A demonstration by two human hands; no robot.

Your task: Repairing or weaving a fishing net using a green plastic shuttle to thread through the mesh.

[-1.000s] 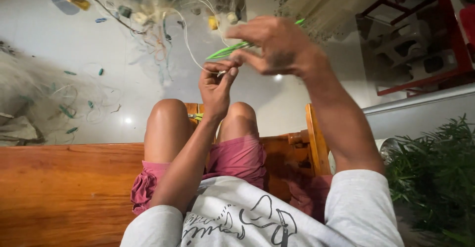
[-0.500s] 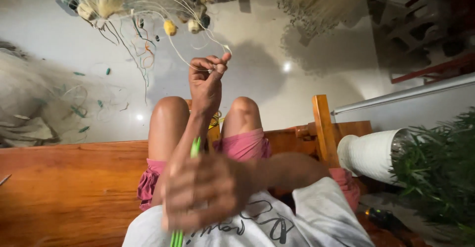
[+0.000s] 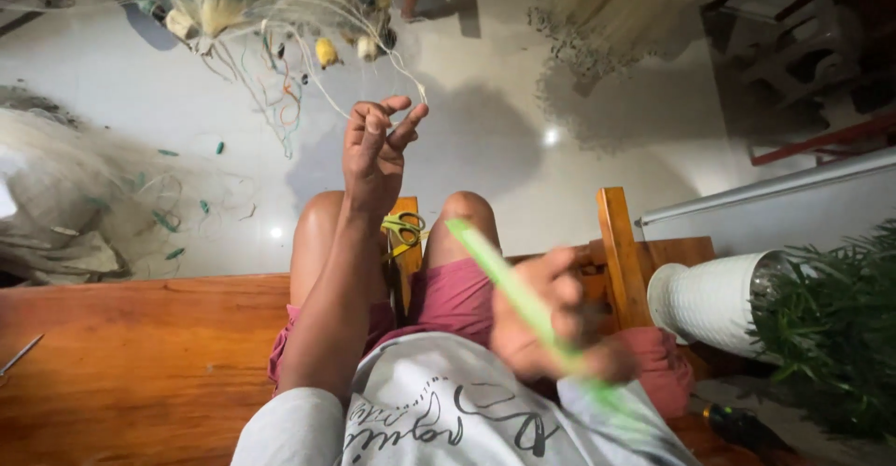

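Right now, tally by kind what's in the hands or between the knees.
Green netting needle, blurred, in right hand: 1
Pale net line pinched by left hand: 1
Scissors with yellow-green handles between the knees: 1
Total: 3

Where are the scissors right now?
In the head view, the green-and-yellow-handled scissors sit between the person's knees on the wooden bench, just right of the raised left hand's wrist.

Wooden bench — scissors, pale floor — netting
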